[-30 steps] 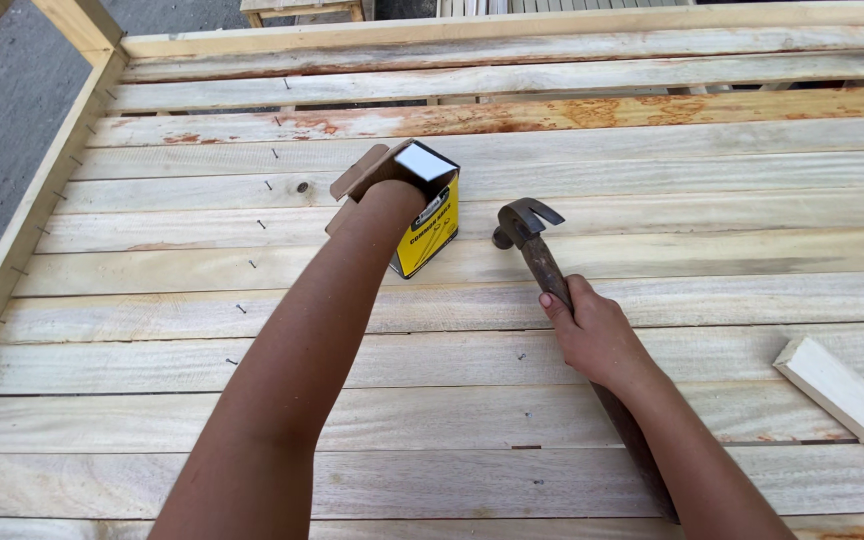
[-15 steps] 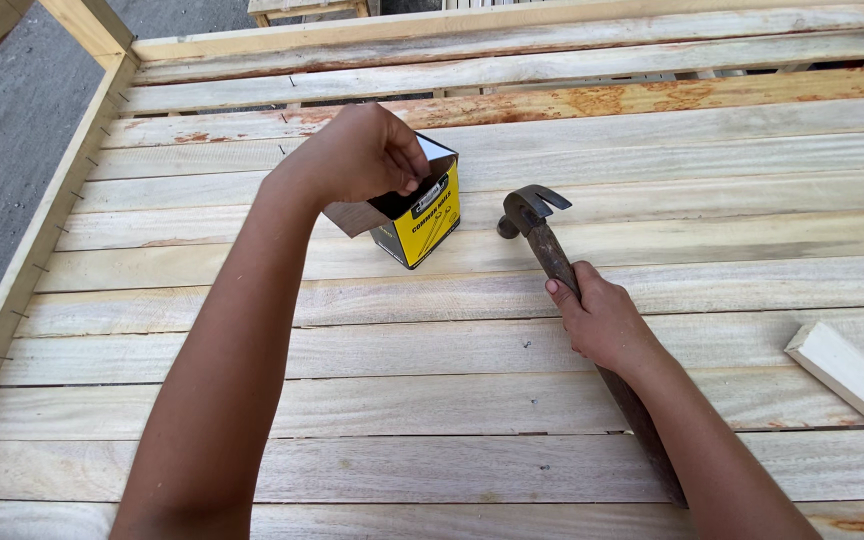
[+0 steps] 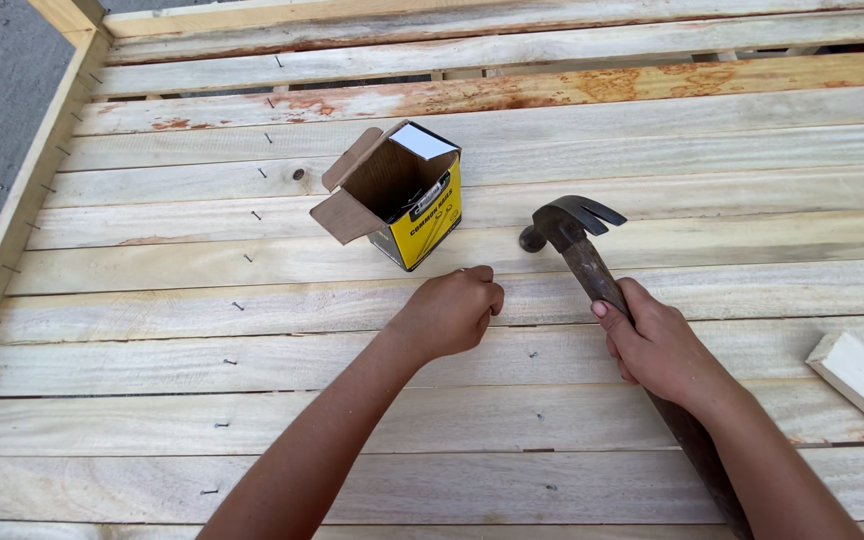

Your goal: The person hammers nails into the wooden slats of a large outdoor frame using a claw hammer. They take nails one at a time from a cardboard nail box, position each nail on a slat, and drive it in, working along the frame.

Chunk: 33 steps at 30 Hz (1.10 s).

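Bright, even daylight; sharp focus, faint shadows.

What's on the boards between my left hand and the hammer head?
Nothing but bare wooden planks: in the head view, the stretch from the left hand to the hammer head holds no object.

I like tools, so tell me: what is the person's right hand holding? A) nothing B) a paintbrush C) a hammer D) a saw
C: the right hand is wrapped around the handle of a dark claw hammer, whose head rests on the wooden planks near the open yellow box.
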{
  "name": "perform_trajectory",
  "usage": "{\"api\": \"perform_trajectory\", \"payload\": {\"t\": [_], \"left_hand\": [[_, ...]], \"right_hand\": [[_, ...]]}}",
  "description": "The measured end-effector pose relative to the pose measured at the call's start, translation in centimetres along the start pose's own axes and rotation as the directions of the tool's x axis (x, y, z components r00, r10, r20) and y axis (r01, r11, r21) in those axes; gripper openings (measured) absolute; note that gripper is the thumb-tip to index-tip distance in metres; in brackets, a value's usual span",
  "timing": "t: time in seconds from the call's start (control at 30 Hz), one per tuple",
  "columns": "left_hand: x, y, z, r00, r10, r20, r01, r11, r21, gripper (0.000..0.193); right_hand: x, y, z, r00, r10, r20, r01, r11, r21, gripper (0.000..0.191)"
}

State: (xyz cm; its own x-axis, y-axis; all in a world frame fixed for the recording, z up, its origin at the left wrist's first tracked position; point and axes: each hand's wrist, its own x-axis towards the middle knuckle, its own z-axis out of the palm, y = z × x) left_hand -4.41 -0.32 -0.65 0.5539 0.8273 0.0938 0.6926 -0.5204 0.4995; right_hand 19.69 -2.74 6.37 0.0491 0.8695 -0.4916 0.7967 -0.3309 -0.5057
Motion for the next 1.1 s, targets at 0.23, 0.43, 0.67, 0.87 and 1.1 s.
{"api": "perform_trajectory", "payload": {"t": [0.23, 0.43, 0.67, 0.87, 1.1], "left_hand": [[1.0, 0.0, 2.0, 0.988, 0.022, -0.154, -0.059, 0.968, -0.244, 0.024], [1.7, -0.9, 3.1, 0.953, -0.145, -0.265, -0.054, 0.781, -0.623, 0.011], [1.4, -1.7, 3.8, 0.948, -0.140, -0.286, -0.102, 0.717, -0.690, 0.009], [1.8, -1.4, 4.1, 0.950, -0.244, -0.196, 0.052, 0.741, -0.670, 0.030], [1.9, -1.2, 4.6, 0.943, -0.170, -0.286, -0.025, 0.821, -0.571, 0.031]], "right_hand": [[0.8, 0.6, 0.4, 1.000, -0.002, 0.003, 0.002, 0.995, -0.104, 0.040], [1.6, 1.7, 0.4, 0.998, 0.052, 0.041, -0.052, 0.999, -0.001, 0.039], [2.7, 4.9, 1.1, 0.996, 0.003, 0.092, -0.011, 0.996, 0.087, 0.031], [2.9, 6.1, 1.5, 0.992, 0.077, 0.098, -0.078, 0.997, 0.006, 0.030], [2.7, 5.5, 1.5, 0.994, 0.058, 0.087, -0.059, 0.998, 0.015, 0.032]]}}
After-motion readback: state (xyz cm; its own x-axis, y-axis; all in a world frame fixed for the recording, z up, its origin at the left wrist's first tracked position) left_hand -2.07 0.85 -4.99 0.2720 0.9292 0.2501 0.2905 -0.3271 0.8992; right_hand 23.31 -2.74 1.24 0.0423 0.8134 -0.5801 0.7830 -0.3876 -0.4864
